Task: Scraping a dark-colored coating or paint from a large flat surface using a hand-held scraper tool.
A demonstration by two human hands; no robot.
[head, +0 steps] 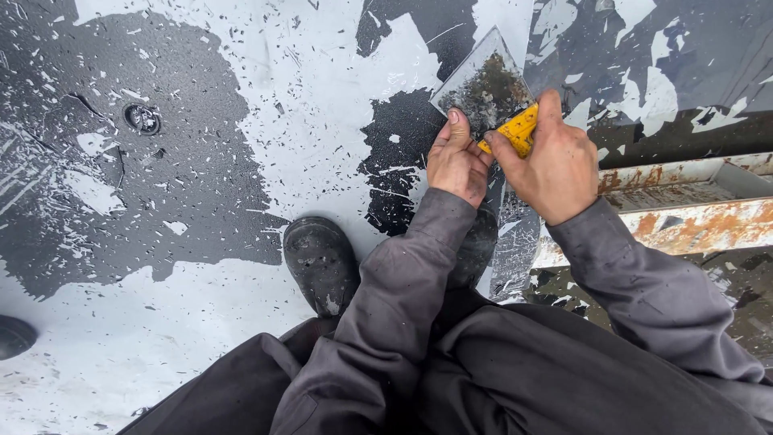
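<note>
So the scraper (493,101) is up near the top middle of my view, a wide flat metal blade with a yellow handle, and the blade is dirty with dark gunk across most of its face. It's tilted, blade pointing up and to the left, its tip over the white paint (322,121) near where that meets a black scraped patch (403,145). My right hand (551,161) is closed around the yellow handle, fingers wrapped tight, thumb up along the top edge. My left hand (455,161) is half curled, thumb pressed flat against the lower part of the blade right beside the handle, the other fingers folded under so I can't tell if they grip anything. The two hands are touching, pretty much knuckle to knuckle. Both arms are in grey sleeves (403,290). Below the left hand there's a dark boot (322,262) speckled with white flecks, standing on the floor. All around, the floor is a mess of white coating flaking off black, with little chips everywhere. Off to the right there's a rusty metal rail (684,209), and far left a small round fitting (142,118) sits in the dark area.
</note>
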